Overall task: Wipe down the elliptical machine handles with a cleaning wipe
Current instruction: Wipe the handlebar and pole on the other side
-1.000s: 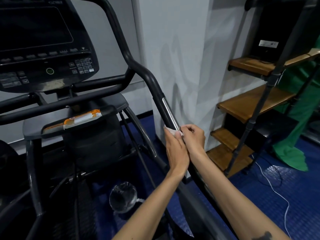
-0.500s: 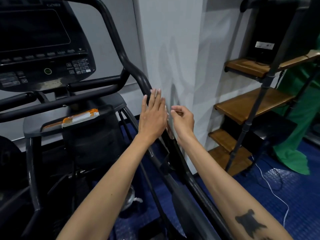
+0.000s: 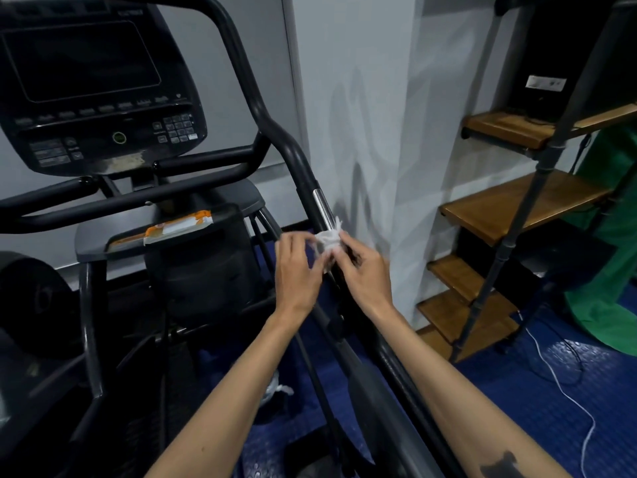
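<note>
The elliptical's right handle (image 3: 275, 129) is a black bar running down from the top toward me, with a silver sensor strip (image 3: 323, 205) on it. A crumpled white wipe (image 3: 329, 240) sits just below that strip, in front of the bar. My right hand (image 3: 365, 274) pinches the wipe with its fingertips. My left hand (image 3: 297, 270) has its fingers curled on the wipe's left side, also holding it. Both hands hover at the bar, which passes between and behind them.
The console (image 3: 96, 88) with its dark screen stands upper left. An orange-and-white wipe pack (image 3: 177, 230) lies in the tray below it. A white wall corner (image 3: 365, 132) is close on the right, with wooden shelves (image 3: 517, 205) and a white cable (image 3: 565, 395) on the blue floor.
Half a second ago my left hand lay flat and open higher on the handle; both hands have dropped lower, and the wipe is now bunched between them.
</note>
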